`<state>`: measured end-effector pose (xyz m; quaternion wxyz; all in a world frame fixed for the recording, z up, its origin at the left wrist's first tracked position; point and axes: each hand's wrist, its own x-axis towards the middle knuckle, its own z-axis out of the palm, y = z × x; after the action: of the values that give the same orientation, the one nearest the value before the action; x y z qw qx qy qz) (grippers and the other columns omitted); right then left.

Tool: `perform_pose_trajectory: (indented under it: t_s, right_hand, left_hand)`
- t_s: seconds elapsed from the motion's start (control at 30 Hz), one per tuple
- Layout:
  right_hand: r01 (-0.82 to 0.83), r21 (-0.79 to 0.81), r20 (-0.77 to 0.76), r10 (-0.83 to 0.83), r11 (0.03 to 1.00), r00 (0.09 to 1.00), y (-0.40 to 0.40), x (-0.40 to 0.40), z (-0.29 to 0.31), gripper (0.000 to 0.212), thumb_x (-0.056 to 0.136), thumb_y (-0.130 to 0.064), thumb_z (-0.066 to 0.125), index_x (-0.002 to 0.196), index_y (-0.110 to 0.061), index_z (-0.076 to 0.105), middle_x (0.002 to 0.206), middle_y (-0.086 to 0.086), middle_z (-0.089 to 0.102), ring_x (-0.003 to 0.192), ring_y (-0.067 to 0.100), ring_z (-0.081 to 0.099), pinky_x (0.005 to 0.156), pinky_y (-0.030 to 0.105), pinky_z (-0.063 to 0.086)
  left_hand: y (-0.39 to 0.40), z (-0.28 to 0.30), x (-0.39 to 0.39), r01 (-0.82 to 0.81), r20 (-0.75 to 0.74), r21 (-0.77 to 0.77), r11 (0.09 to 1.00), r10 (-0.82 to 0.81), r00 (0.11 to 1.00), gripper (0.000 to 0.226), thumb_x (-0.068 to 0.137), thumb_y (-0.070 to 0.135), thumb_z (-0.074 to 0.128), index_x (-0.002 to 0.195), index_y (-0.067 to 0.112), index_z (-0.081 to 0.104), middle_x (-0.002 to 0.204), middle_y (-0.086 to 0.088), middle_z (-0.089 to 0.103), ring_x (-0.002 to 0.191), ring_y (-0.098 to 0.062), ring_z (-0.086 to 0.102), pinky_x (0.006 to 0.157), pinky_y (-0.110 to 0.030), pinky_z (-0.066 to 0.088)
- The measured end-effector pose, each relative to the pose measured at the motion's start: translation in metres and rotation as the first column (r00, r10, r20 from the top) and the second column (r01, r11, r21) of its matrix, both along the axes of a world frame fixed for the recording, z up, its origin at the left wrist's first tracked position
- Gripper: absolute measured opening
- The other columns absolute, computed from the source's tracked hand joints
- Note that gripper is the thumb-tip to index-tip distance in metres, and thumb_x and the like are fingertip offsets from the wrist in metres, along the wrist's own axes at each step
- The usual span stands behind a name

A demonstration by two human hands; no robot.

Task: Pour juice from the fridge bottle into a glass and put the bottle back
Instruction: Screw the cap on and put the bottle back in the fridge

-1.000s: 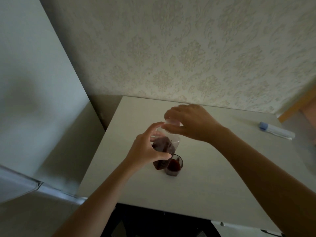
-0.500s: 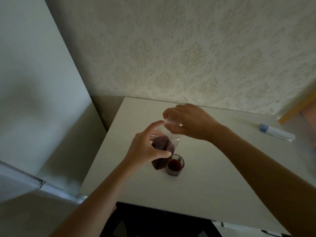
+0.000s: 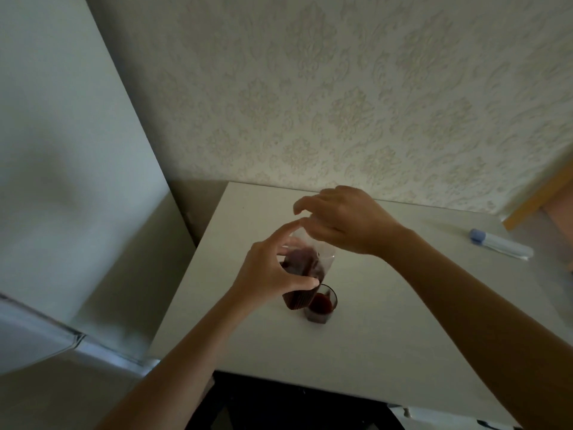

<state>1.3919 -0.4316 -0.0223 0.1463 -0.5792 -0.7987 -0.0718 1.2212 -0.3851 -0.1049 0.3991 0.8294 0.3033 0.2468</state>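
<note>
Standing upright near the middle of the table (image 3: 403, 352), the juice bottle (image 3: 305, 274) is being steadied by the left hand (image 3: 273, 274), whose thumb and fingers are wrapping around its dark lower body — a hold that seems meant to keep the bottle from turning or tipping while the top is being worked. The right hand (image 3: 344, 218) is hovering over the bottle's neck with its fingers curled and loosely parted; whether they are pinching a cap cannot be told, since the bottle's mouth is hiding beneath them. Judging by that pose, the cap is probably being screwed back on, though no cap is showing.

Touching the bottle's near-right side, the glass (image 3: 321, 304) is sitting with dark red juice in it, so the pouring looks done — what is left is closing the bottle and returning it to the fridge. The fridge (image 3: 62, 181) is standing just beside the table's left edge, within easy reach. A small white tube with a blue end (image 3: 499, 247) is lying well apart, toward the far right corner, playing no part.
</note>
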Motion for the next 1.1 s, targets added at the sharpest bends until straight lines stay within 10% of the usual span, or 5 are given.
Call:
perform_pose_trajectory:
  t_s: [0.43,0.63,1.1]
  right_hand:
    - [0.441,0.025,-0.003,-0.441,0.897,0.898,0.001,-0.037,-0.006,0.033,0.095,-0.029,0.031,0.101,-0.016,0.061,0.057,-0.003,0.057,0.051,0.016,0.054,0.049,0.025,0.041]
    - [0.447,-0.102,-0.247,-0.458,0.889,0.854,-0.01,-0.043,-0.001,0.049,0.089,-0.06,0.034,0.113,-0.025,0.058,0.097,-0.009,0.068,0.084,0.009,0.062,0.07,0.027,0.046]
    - [0.494,-0.172,-0.129,-0.517,0.852,0.846,-0.094,-0.03,-0.017,0.052,0.089,-0.049,0.049,0.137,-0.032,0.036,0.139,-0.01,0.044,0.121,0.01,0.044,0.099,0.031,0.04]
  left_hand:
    - [0.0,-0.004,-0.004,-0.148,0.016,0.319,0.936,0.151,0.988,0.087,0.058,0.047,0.081,0.134,0.03,0.041,0.104,0.012,0.066,0.093,-0.003,0.061,0.081,-0.028,0.054]
    - [0.005,0.003,-0.016,-0.168,0.027,0.363,0.917,0.17,0.985,0.088,0.056,0.047,0.083,0.131,0.034,0.039,0.106,0.011,0.066,0.093,-0.006,0.062,0.079,-0.029,0.056]
    - [0.0,0.02,-0.067,-0.277,0.159,0.097,0.956,0.26,0.952,0.09,0.052,0.038,0.087,0.129,0.033,0.042,0.114,0.006,0.064,0.102,-0.009,0.059,0.088,-0.038,0.053]
